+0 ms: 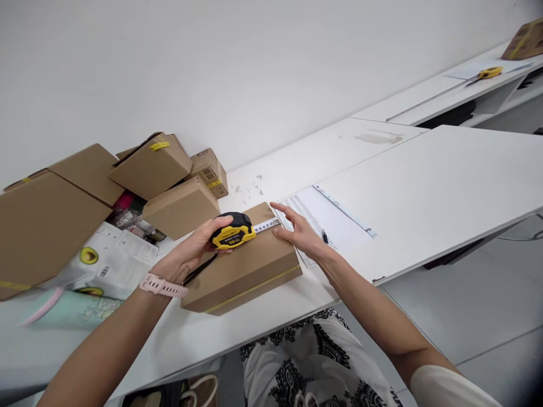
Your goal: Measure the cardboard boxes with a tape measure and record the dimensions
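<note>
A brown cardboard box [250, 271] with yellow tape along its side lies on the white table in front of me. My left hand [203, 242] is closed around a black and yellow tape measure [233, 232], held over the top of the box. A short length of white blade [266, 225] with numbers runs from it to the box's right edge. At that edge is my right hand [299, 233], thumb and forefinger apart, the thumb close to the blade's end. Whether the thumb touches the blade is hard to tell. A black strap [201, 268] hangs below my left hand.
Several cardboard boxes [153, 164] are piled at the left, by an avocado-print bag [110, 260] and a mint-green cylindrical thing [76, 310]. Printed sheets [339, 217] with a black pen [324, 236] lie right of the box. Another tape measure [490, 73] rests far right.
</note>
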Tool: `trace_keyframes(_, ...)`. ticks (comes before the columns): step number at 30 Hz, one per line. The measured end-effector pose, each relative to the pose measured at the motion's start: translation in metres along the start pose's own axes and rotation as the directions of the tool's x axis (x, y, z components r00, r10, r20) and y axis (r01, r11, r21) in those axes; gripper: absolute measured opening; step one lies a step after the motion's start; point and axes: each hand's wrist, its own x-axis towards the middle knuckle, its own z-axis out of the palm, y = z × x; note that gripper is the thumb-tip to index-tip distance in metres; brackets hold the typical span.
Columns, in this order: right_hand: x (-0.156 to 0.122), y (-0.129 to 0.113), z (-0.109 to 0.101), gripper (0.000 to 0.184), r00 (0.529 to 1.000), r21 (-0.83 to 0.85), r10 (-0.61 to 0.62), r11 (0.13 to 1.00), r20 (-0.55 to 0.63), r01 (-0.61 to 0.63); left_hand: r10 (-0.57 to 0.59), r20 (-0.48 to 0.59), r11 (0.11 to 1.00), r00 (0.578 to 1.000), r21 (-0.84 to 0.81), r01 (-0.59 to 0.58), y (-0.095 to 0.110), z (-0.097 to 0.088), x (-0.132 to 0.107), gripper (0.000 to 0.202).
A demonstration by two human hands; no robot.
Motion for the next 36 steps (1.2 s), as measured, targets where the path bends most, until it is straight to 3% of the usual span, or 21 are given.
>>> trace_keyframes(4, 0.017, 0.001, -0.006, 0.051, 0.988, 0.156, 0.065, 0.984, 0.140, -0.087, -0.017, 0.038, 0.999, 0.999, -0.035, 0.018, -0.005, -0.005, 0.001, 0.048)
trace_keyframes(7, 0.034, 0.006, -0.010, 0.043, 0.983, 0.209, 0.048, 0.974, 0.179, -0.086, -0.026, 0.036, 0.999, 0.999, -0.018, 0.027, -0.006, -0.004, 0.000, 0.052)
trace_keyframes(12, 0.046, 0.011, -0.011, 0.046, 0.966, 0.081, 0.028, 0.995, 0.258, -0.051, -0.022, 0.031, 1.000, 0.999, -0.004, 0.022, -0.005, -0.002, 0.000, 0.056)
trace_keyframes(18, 0.045, -0.004, -0.016, 0.038, 0.952, -0.046, 0.046, 0.998, 0.303, -0.034, -0.011, 0.062, 1.000, 0.998, 0.004, 0.011, -0.007, -0.007, -0.005, 0.057)
trace_keyframes(22, 0.043, -0.014, -0.017, 0.031, 0.947, -0.108, 0.094, 0.992, 0.307, -0.064, -0.003, 0.043, 1.000, 0.999, 0.019, 0.002, -0.018, -0.044, -0.023, 0.059)
trace_keyframes(26, 0.042, -0.016, -0.016, 0.034, 0.944, -0.161, 0.118, 0.984, 0.309, -0.071, -0.055, -0.149, 0.996, 0.987, -0.082, 0.043, -0.051, -0.108, -0.051, 0.055)
trace_keyframes(30, 0.044, -0.013, -0.013, 0.035, 0.946, -0.173, 0.133, 0.981, 0.296, -0.084, -0.097, -0.343, 0.978, 0.934, -0.206, 0.026, -0.091, -0.164, -0.077, 0.045)
trace_keyframes(33, 0.045, -0.012, -0.010, 0.033, 0.945, -0.183, 0.153, 0.978, 0.288, -0.102, -0.138, -0.423, 0.962, 0.895, -0.273, 0.020, -0.112, -0.184, -0.087, 0.038)
trace_keyframes(36, 0.045, -0.012, -0.007, 0.033, 0.940, -0.208, 0.179, 0.971, 0.289, -0.121, -0.136, -0.411, 0.958, 0.901, -0.288, 0.013, -0.122, -0.191, -0.089, 0.038)
